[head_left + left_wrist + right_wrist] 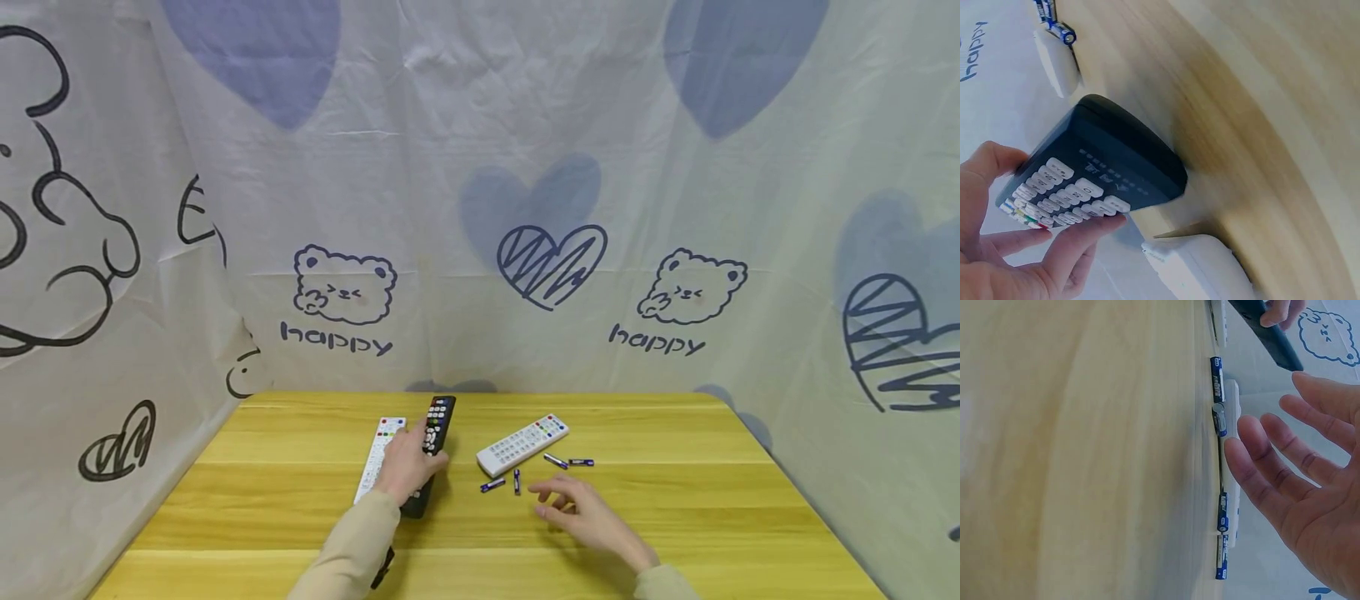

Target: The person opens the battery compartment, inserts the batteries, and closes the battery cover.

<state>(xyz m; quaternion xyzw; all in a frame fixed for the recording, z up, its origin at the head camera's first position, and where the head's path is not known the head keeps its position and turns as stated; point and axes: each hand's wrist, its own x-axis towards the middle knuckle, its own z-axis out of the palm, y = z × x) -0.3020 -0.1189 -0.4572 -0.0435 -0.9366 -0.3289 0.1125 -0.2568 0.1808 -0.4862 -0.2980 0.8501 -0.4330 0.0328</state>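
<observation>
My left hand (403,463) grips a black remote control (441,414) by its sides, thumb on one edge and fingers on the other. In the left wrist view the remote's near end stands off the wooden surface, button face showing. Left of it lies a white remote control (371,467), partly covered by the hand and sleeve. My right hand (588,514) hovers over the table with loosely bent, spread fingers and nothing in them. Closest to it are several small blue batteries (517,482), lying in front of a second white remote control (525,445).
The wooden table (697,467) ends at a pale cloth backdrop (450,350) printed with hearts and bears, which also hangs along both sides. A small dark object (382,568) shows beside the left sleeve.
</observation>
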